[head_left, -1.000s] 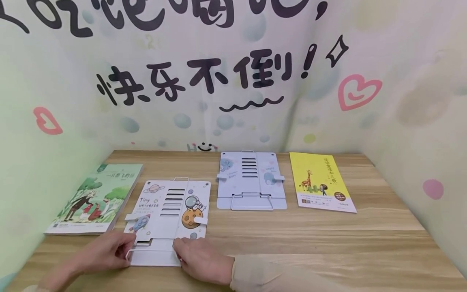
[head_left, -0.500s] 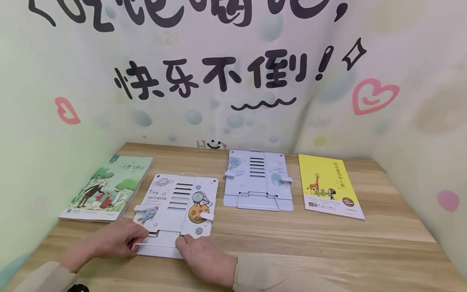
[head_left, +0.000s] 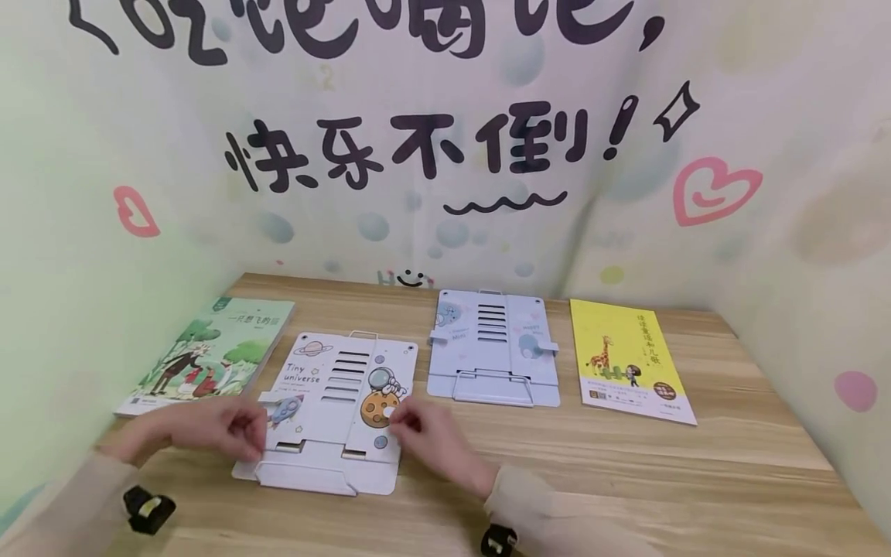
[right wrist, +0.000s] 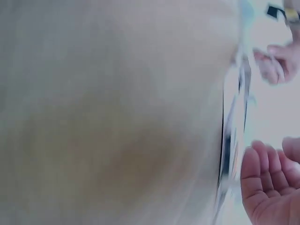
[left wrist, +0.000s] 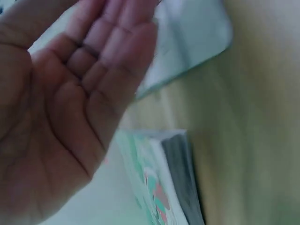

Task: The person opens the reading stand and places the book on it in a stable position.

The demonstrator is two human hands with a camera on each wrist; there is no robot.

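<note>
A white metal book stand [head_left: 316,402] with a "Tiny universe" space print lies flat on the table, its folded wire ledge [head_left: 306,478] at the near edge. My left hand [head_left: 219,429] hovers by its left side, below the left page clip [head_left: 271,397]. Relaxed fingers and a bare palm show in the left wrist view. My right hand [head_left: 438,445] is at the stand's right side, fingertips near the astronaut print; they hide most of the right page clip. In the right wrist view its fingers bend loosely, thumb apart. Whether they touch the clip is unclear.
A pale blue book stand [head_left: 493,348] lies behind and to the right. Beyond it is a yellow book [head_left: 629,360] with a giraffe. A green picture book [head_left: 209,352] lies at the left. A printed cloth [head_left: 418,224] hangs behind the wooden table [head_left: 592,480].
Both hands have let go of the stand's lower edge and moved up along its two sides. The wire ledge now shows fully. The head view has shifted slightly.
</note>
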